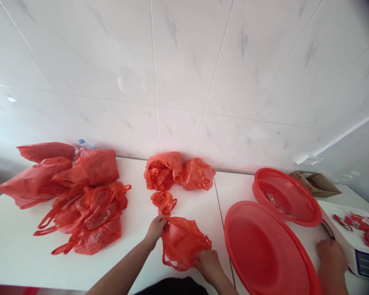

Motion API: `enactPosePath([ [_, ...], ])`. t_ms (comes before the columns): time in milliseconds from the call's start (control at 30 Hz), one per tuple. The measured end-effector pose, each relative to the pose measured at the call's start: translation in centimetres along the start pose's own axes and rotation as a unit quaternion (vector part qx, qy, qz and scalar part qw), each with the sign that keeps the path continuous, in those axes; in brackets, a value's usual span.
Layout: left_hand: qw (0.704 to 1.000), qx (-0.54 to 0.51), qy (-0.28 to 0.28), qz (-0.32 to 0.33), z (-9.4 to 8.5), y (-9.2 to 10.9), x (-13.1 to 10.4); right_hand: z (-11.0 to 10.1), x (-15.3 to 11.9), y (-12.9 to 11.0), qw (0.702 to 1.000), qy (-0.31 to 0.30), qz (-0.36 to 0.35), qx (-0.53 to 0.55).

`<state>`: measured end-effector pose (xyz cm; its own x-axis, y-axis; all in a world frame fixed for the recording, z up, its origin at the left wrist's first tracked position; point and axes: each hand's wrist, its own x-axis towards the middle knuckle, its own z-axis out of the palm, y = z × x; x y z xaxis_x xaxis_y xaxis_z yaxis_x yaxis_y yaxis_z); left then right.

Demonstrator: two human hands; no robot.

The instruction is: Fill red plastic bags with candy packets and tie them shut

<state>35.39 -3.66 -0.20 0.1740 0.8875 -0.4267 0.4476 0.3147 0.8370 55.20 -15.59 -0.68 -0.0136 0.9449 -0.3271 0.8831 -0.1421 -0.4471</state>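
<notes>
Near the table's front edge, a red plastic bag (184, 241) is spread between my two hands. My left hand (156, 230) is closed on its upper left edge. My right hand (207, 262) grips the bag's lower right side, some of its fingers hidden by the plastic. Just beyond the bag lies a small crumpled red bag (163, 201). Farther back, against the wall, sit a bundle of red bags (164, 169) and another rounded red bag (198, 174).
Several filled red bags (95, 205) are heaped at the left, with a bottle (85, 144) behind. At the right are a big red basket (255, 246), a second basket (287, 192), a cardboard box (318, 183), a scale (329, 209) bearing red packets, and another person's hand (331, 256).
</notes>
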Motion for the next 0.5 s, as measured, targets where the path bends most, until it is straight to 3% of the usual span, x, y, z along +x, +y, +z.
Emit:
enactPosePath([
  [67,1.000,-0.017,0.013,-0.011,-0.6,-0.1,0.3,-0.4,-1.0,0.3,1.000,-0.004,-0.013,0.023],
  [133,1.000,-0.023,0.013,-0.009,-1.1,0.1,0.0,-1.2,-2.1,0.9,0.996,0.034,-0.031,0.071],
  [233,0.999,-0.015,0.013,0.026,-1.7,0.5,-1.1,-2.2,-3.9,3.7,0.983,0.160,-0.023,0.087],
  [333,0.998,0.017,0.015,0.055,-2.1,0.0,-2.2,-1.9,-6.1,8.6,0.962,0.268,0.048,0.011],
  [433,0.999,0.036,0.007,0.032,-2.4,-1.6,-3.1,-0.8,-8.1,12.3,0.957,0.259,0.124,-0.030],
  [500,0.999,0.045,-0.009,0.003,-2.4,-2.9,-3.6,-0.3,-8.7,12.9,0.958,0.246,0.144,-0.028],
])
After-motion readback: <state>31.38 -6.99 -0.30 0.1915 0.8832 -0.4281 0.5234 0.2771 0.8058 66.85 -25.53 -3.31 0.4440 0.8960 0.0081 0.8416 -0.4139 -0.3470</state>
